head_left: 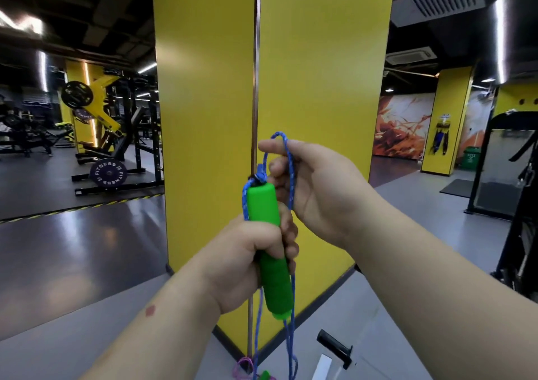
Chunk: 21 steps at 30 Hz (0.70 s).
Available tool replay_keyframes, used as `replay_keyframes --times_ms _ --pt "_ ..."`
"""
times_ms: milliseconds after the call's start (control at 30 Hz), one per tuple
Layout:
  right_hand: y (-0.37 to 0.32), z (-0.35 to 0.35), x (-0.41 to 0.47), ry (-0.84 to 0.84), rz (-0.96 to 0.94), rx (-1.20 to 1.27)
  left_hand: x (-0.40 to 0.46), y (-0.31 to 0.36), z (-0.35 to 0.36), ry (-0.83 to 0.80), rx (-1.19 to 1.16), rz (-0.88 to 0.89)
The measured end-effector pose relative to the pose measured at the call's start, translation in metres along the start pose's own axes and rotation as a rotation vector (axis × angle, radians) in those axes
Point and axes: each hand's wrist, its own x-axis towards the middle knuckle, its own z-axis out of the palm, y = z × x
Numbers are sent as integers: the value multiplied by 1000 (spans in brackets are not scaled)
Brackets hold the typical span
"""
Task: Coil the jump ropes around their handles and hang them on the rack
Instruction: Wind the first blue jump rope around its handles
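Item: green handles point(266, 234), two foam grips held together as one bundle, long axis near upright, tilted slightly, top end toward the yellow pillar point(320, 74). Left hand point(250, 251) was wrapped tight around the middle of the bundle.

Item: blue rope point(286, 158), knotted at the top end of the handles. It rose in a loop above and to the right of the grip; further strands hung down past the lower end toward the floor. Right hand point(317, 181), the nearer to the loop, pinched it between thumb and fingers just beside the handle top. Judged: winding would carry the loop across the upright axis, above the left fist.

Surroundings: pink rope point(243, 365) on the floor below; black bar point(334, 347) low right; weight machine point(110, 135) well apart, left. Nothing stood between hands and handles. No rack could be identified with certainty.
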Motion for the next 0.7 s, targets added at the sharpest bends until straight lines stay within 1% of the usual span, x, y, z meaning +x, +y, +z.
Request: replay_keyframes --times_ms 100,167,300,367,433,467,567,633,700 --pt "30 -15 -12 73 -18 -157 6 20 -1 40 -68 67" --pt "55 -22 -25 57 -20 -285 10 35 -2 53 -108 81" --pt "80 -22 -55 -11 92 -356 16 56 -8 85 -112 97" --pt "80 -19 -59 30 95 -380 15 58 -13 122 -94 110" --pt "71 -17 -52 106 63 -320 11 52 -18 165 -50 103" --pt "63 -16 -46 125 44 -239 7 44 -19 166 -22 85" --pt "38 -10 -27 110 -5 -20 -6 10 -14 73 -12 9" --pt "25 -5 -16 88 -13 1 -13 -12 -6 2 -54 -21" --pt "18 -3 -10 77 -18 25 -16 -22 0 -20 -74 -40"
